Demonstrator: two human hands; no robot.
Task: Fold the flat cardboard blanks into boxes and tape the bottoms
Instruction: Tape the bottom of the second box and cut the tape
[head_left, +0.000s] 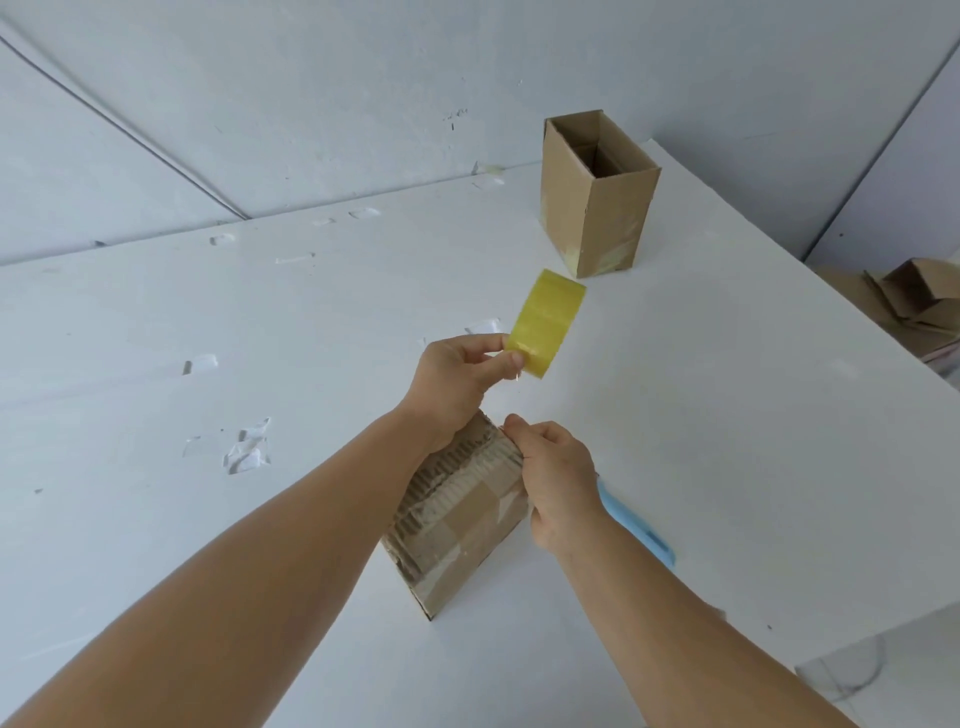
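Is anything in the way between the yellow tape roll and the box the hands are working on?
Nothing visible. The left hand holds the tape roll just above the near box, the right hand grips that box's edge, and only bare table shows between them.

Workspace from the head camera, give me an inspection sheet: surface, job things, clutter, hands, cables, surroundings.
Surface: white table, scuffed and dented.
Job's things: finished box upright at far edge, top open; near box bottom-up, taped; yellow tape roll.
Clutter: stuck tape scraps; blue tool, partly hidden.
Hands: left hand pinches the roll; right hand grips the near box's edge.
Cables: thin line on wall, possibly a cable.
Surroundings: cardboard pile beyond the table.
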